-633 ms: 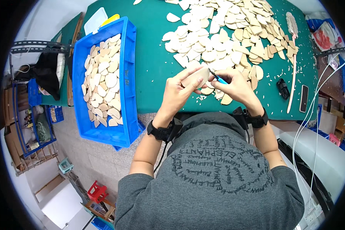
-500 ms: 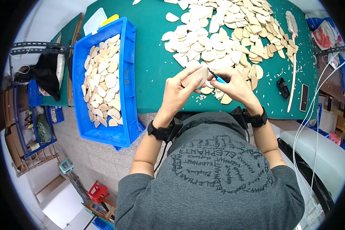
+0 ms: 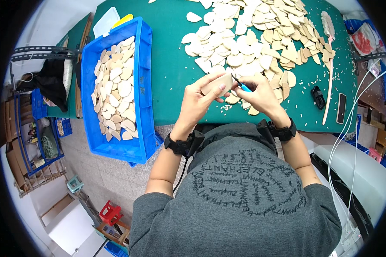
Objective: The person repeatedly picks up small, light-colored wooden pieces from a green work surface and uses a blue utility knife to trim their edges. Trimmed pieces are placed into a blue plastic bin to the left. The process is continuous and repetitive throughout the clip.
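Observation:
My left hand [image 3: 196,97] pinches a flat cream piece with a rounded edge [image 3: 222,82], holding it tilted above the table's near edge. In my right hand [image 3: 262,97] is a small blue-handled tool [image 3: 245,88] with a thin dark tip. The tip meets the right edge of the piece; whether it is a blade or a pair of snips is too small to tell. Just beyond both hands, a large pile of similar cream pieces [image 3: 244,51] is spread over the green table [image 3: 171,64].
A blue crate [image 3: 143,85] of cream pieces stands at the left. Pale scraps [image 3: 298,107] dot the table. Toward the right lie a black object [image 3: 317,97], a long-handled duster [image 3: 329,73] and a phone [image 3: 341,108]. White cables [image 3: 351,111] hang at far right.
Both hands stay nearly in place. The piece and the tool's tip have shifted very slightly against each other.

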The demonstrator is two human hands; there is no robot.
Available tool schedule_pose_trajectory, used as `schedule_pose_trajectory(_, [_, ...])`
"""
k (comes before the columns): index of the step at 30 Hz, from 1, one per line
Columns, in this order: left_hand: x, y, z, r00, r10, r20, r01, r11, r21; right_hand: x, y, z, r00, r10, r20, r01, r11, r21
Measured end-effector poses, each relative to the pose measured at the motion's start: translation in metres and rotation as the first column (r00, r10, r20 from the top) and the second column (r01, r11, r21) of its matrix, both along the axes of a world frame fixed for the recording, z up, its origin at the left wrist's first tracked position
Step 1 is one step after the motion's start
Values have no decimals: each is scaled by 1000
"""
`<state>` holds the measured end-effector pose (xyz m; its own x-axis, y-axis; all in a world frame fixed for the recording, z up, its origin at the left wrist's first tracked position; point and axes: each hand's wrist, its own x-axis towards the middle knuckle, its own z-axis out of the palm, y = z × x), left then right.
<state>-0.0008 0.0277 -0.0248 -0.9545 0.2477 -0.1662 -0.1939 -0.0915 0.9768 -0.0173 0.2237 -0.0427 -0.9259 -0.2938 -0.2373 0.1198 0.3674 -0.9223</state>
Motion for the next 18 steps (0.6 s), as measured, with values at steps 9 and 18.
schedule_pose_trajectory(9, [-14, -111, -25, 778, 537, -327, -625, 713, -317, 2, 11, -1, 986, -154, 63, 161, 980, -120])
schedule_pose_trajectory(18, [-47, -25, -121, 881, -23, -472, -415, 442, -795, 11, 26, -9, 979, -171, 110, 185, 974, -133])
